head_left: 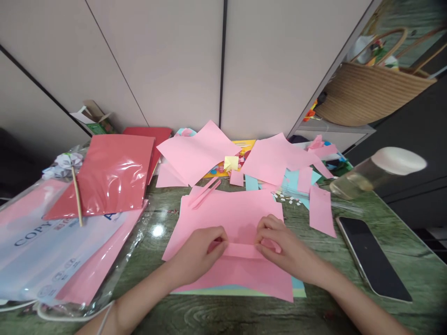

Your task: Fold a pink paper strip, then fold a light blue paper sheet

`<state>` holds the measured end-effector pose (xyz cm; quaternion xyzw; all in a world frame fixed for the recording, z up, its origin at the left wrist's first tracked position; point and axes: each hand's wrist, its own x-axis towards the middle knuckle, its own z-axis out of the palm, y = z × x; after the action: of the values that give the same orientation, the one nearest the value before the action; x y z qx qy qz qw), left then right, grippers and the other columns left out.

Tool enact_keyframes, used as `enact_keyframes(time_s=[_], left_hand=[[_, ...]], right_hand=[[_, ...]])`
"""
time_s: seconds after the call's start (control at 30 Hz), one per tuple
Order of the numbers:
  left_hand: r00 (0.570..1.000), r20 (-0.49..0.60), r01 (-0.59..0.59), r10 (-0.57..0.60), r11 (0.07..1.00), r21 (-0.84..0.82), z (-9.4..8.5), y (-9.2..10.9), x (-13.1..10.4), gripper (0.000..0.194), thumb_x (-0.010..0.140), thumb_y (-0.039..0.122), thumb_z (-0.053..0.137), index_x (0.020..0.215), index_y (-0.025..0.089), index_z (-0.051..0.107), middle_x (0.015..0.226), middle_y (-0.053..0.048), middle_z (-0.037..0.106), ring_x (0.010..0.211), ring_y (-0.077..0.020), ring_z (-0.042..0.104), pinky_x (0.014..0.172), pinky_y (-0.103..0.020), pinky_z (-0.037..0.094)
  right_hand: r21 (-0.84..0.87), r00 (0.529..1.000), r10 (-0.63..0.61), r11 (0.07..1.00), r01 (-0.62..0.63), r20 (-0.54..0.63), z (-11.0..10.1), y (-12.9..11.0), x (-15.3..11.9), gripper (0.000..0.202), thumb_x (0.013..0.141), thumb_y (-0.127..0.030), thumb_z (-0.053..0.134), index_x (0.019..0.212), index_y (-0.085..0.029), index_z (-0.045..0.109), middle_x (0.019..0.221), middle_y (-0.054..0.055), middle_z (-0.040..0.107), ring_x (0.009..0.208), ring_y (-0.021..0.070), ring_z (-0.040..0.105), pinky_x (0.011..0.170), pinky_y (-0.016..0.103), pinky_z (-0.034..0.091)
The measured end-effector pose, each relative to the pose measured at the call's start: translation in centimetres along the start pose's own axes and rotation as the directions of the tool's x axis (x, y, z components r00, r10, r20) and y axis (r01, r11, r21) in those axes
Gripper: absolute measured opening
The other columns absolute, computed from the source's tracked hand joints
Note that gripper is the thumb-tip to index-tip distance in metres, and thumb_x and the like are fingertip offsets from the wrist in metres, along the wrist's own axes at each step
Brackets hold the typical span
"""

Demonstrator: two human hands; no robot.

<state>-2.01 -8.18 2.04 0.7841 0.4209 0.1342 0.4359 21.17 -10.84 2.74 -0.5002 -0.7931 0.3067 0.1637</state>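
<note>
A narrow strip of pink paper (240, 251) stretches between my two hands in the head view. My left hand (204, 251) pinches its left end between thumb and fingers. At the other end, my right hand (279, 246) has its thumb and fingers closed on the paper. Beneath lies a larger pink sheet (237, 209), on top of blue and green sheets (298, 287) whose edges show at the front. Thin folded pink strips (206, 194) rest on the far left corner of that sheet.
Pink sheets and scraps (199, 151) cover the back. Left are a red packet (115, 172) and a plastic-wrapped copy paper pack (70, 251) with a wooden stick (77, 200). To the right lie a phone (373, 258) and a tilted clear bottle (356, 179), below a woven bag (370, 93).
</note>
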Motion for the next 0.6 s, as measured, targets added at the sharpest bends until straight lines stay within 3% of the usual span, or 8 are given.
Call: enact_keyframes(time_s=[0.13, 0.33, 0.6], left_hand=[[0.996, 0.069, 0.063, -0.054, 0.990, -0.125, -0.5, -1.0, 0.2, 0.013, 0.084, 0.020, 0.041, 0.072, 0.018, 0.048, 0.068, 0.005, 0.050, 0.064, -0.0096, 0.044, 0.059, -0.020, 0.033], [0.986, 0.157, 0.085, -0.060, 0.984, -0.158, -0.2, -2.1, 0.5, 0.013, 0.082, 0.017, 0.043, 0.069, 0.017, 0.046, 0.065, 0.005, 0.044, 0.062, -0.0094, 0.037, 0.057, -0.021, 0.028], [0.965, 0.244, 0.154, -0.092, 0.957, -0.246, -1.7, -3.1, 0.3, 0.017, 0.085, 0.018, 0.042, 0.068, 0.018, 0.045, 0.064, 0.006, 0.041, 0.061, -0.0089, 0.034, 0.056, -0.021, 0.027]], right_hand=[[0.066, 0.997, 0.013, 0.998, -0.018, 0.082, -0.8, 1.9, -0.2, 0.015, 0.088, -0.024, 0.048, 0.074, -0.020, 0.052, 0.084, 0.002, 0.049, 0.087, 0.0163, 0.046, 0.077, 0.031, 0.039], [0.140, 0.980, 0.010, 0.989, -0.038, 0.197, -0.9, 3.7, -0.4, 0.017, 0.088, -0.028, 0.046, 0.075, -0.020, 0.052, 0.085, 0.002, 0.048, 0.088, 0.0167, 0.045, 0.078, 0.032, 0.038], [0.177, 0.978, -0.002, 0.984, -0.036, 0.211, -1.8, 5.3, -0.9, 0.016, 0.088, -0.029, 0.047, 0.075, -0.022, 0.052, 0.083, 0.001, 0.049, 0.086, 0.0165, 0.046, 0.075, 0.031, 0.039]])
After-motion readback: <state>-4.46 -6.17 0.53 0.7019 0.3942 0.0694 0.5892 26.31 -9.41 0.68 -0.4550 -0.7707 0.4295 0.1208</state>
